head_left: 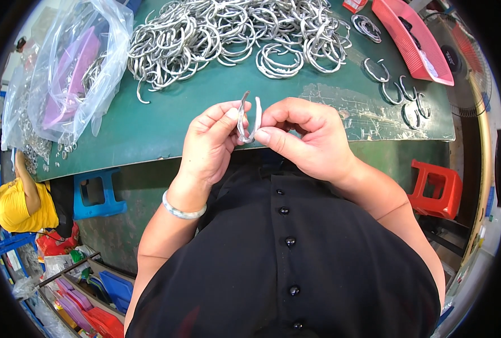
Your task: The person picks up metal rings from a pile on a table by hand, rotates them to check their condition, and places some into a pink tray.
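Between my two hands, just over the front edge of the green table (205, 106), is a silver open bangle (256, 115) with its two ends pointing up. My left hand (212, 135) pinches one side of it between thumb and fingers. My right hand (309, 135) has thumb and fingertips closed on the other side. Beyond the hands lies a large heap of similar silver bangles (205, 36). A few bangles (280, 61) sit stacked at the heap's near edge. Several more loose bangles (411, 115) are scattered on the right of the table.
A clear plastic bag (112, 50) with a purple tray (73, 79) stands at the left. On the right are a pink basket (414, 42) and a fan (459, 62). A blue stool (99, 194) and a red stool (437, 188) flank me. A person in yellow (28, 205) is at far left.
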A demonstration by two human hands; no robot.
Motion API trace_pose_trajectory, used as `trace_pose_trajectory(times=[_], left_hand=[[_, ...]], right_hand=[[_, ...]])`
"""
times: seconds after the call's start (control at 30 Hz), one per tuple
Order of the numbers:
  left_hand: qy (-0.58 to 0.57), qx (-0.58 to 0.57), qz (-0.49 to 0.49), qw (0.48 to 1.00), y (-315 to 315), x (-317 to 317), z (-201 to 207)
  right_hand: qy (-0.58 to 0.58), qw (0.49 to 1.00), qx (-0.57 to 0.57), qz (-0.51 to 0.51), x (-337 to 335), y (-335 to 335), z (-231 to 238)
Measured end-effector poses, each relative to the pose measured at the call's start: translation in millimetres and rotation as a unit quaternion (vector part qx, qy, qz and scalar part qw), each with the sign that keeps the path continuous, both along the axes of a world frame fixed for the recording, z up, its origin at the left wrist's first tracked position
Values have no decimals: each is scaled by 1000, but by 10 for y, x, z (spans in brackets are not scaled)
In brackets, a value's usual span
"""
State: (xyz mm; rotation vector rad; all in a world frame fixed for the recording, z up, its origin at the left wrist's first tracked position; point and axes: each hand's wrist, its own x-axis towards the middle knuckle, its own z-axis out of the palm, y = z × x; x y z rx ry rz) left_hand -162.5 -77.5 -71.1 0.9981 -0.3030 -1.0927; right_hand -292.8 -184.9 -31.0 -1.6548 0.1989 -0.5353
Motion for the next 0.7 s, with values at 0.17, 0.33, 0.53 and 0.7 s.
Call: trace_pose_trajectory(times=[0.17,0.33,0.53,0.7], left_hand=[[3,0,-5,1000,-1,6,-5],[0,-13,-7,1000,3,8,-10],[-8,-21,-2,1000,-24,5,-45],[-79,6,4,997,-39,-54,-12]], right_hand=[[8,1000,-17,0,-12,2,-1],[7,998,-55,-1,-24,13,-16],[6,996,-85,-18,-78,-10,-48],[17,996,-54,-64,-235,-148,-113]])
